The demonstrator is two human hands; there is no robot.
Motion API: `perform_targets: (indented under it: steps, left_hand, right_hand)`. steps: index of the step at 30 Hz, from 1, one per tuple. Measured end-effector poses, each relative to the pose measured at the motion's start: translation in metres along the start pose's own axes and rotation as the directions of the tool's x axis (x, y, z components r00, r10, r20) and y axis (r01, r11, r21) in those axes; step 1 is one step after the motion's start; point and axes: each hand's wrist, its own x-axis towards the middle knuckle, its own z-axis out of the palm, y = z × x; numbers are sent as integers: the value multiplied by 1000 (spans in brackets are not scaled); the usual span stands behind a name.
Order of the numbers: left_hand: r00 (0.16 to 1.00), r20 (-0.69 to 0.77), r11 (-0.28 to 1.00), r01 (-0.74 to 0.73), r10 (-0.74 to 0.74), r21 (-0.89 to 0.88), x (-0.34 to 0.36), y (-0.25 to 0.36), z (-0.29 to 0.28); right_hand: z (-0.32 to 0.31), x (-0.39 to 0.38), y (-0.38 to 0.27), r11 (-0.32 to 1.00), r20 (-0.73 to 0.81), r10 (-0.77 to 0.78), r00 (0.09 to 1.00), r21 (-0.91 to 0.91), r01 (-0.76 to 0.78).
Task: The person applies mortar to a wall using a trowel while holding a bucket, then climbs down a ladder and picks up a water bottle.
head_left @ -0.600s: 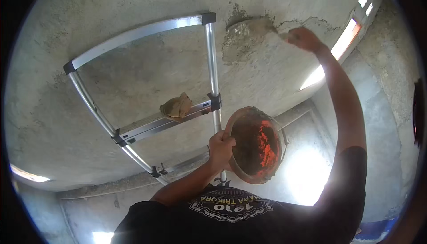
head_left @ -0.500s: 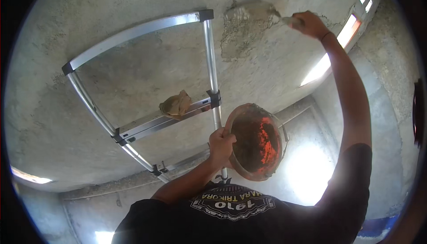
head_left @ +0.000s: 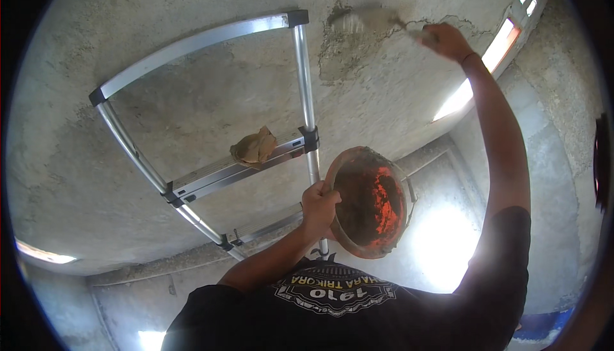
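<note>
My left hand is closed round the near-left rim of a bucket, its inside coated with dark grey mortar and bare orange showing on one side. My right arm is raised, and my right hand grips the handle of a trowel. The trowel's blade, a little blurred, lies against or very close to the rough wall, over a darker patch of wet mortar with cracked edges.
An aluminium ladder with black joints leans on the wall left of the bucket. A crumpled brown paper-like piece rests on one rung. Bright slot openings pierce the wall at the right.
My right hand and the trowel have shifted slightly, with the blade still at the mortar patch. The bucket in my left hand stays nearly where it was.
</note>
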Motion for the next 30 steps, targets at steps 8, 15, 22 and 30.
perform_targets:
  steps: [8, 15, 22, 30]
  left_hand:
    - [1000, -17, 1000, -9, 9, -22, 3, 1, 0]
    - [1000, -13, 999, -11, 11, -34, 4, -2, 0]
    - [999, -39, 1000, -2, 2, -5, 3, 1, 0]
    - [1000, -22, 998, 3, -4, -56, 2, -2, -4]
  right_hand:
    - [-16, -3, -24, 985, 60, -33, 998, 172, 22]
    - [15, -1, -35, 996, 97, -86, 992, 36, 83]
    - [-5, 11, -31, 960, -67, 5, 998, 279, 14]
    - [29, -11, -38, 986, 198, -96, 975, 154, 66]
